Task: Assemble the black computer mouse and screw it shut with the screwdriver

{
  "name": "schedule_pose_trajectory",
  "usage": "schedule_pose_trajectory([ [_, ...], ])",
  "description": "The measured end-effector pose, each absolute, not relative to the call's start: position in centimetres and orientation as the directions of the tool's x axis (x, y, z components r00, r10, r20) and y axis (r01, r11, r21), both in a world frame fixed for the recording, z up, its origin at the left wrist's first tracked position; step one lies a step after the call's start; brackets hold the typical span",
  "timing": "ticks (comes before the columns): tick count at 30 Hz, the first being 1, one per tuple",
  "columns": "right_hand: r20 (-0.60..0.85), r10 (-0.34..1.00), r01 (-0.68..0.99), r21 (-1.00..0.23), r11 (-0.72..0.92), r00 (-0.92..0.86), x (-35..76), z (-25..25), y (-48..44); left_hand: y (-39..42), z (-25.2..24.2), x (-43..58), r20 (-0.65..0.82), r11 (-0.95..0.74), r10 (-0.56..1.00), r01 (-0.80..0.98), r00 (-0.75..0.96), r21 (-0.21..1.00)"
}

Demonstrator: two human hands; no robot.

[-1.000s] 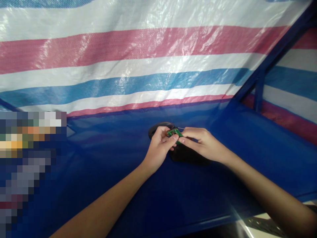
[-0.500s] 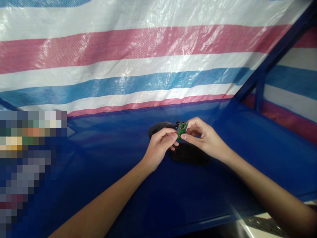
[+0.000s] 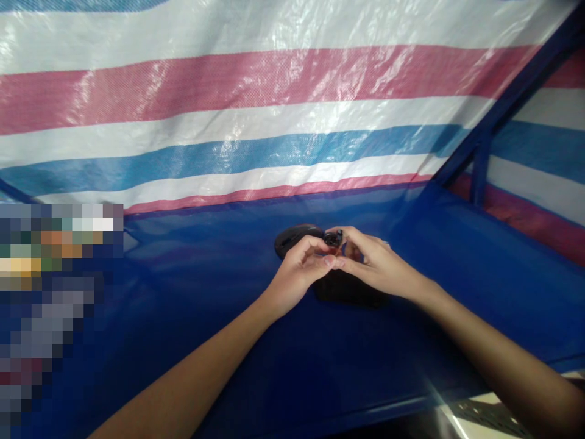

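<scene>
My left hand (image 3: 297, 268) and my right hand (image 3: 377, 262) meet over the middle of the blue surface, thumb tips almost touching. Both are closed in a pinch on a small circuit board (image 3: 338, 250), now turned so that only a thin edge shows; fingers hide most of it. Just beyond the fingertips is a small black part with a rounded shape (image 3: 332, 238); whether it touches the board I cannot tell. A black oval, shell-like piece (image 3: 292, 236) lies behind my left fingers. Below my hands rests a dark flat piece (image 3: 350, 289), partly covered by them.
The blue surface (image 3: 205, 335) spreads around my hands. A striped plastic sheet (image 3: 237, 79) rises at the back, and a dark blue frame bar (image 3: 507, 97) slants up at the right. Blurred-out items (image 3: 46, 244) occupy the left edge.
The circuit board has tipped, so its green face no longer shows. My fingertips have come together, and more of the small black part behind them is visible.
</scene>
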State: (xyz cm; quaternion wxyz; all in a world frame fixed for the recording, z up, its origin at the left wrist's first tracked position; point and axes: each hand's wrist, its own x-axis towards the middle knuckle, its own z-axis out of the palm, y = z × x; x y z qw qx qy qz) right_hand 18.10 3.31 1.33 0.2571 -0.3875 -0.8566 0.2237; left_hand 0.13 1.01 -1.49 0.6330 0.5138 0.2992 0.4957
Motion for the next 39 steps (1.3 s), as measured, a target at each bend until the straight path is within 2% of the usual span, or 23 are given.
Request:
schedule_pose_trajectory([
  [6,0.18,0.784,0.363,-0.81,0.461,-0.594,18.11,1.64,3.29,1.09,-1.55,0.06,0.119,-0.039,0.955,-0.285,0.272,0.958],
  [10,0.142,0.793,0.293,-0.879,0.376,-0.592,18.24,1.87,3.32,1.13,-1.66,0.1,0.122,-0.059,0.952,-0.224,0.281,0.973],
  [15,0.15,0.801,0.249,-0.904,0.349,-0.579,18.14,1.71,3.24,1.03,-1.56,0.09,0.104,-0.053,0.951,-0.178,0.29,0.983],
  [20,0.206,0.823,0.129,-0.939,0.318,-0.529,18.09,1.77,3.32,0.97,-1.47,0.11,0.131,-0.062,0.949,-0.239,0.288,0.969],
  [26,0.2,0.86,0.097,-0.956,0.275,-0.47,18.01,2.06,3.22,0.9,-1.52,0.15,0.134,-0.043,0.946,-0.294,0.297,0.955],
  [33,0.261,0.859,-0.037,-0.961,0.273,-0.441,18.48,1.43,3.39,0.85,-1.44,0.16,0.107,-0.001,0.927,-0.283,0.358,0.959],
  [39,0.274,0.839,-0.037,-0.956,0.292,-0.469,18.54,1.41,3.52,1.03,-1.18,-0.04,0.005,0.163,0.936,-0.442,0.353,0.882],
])
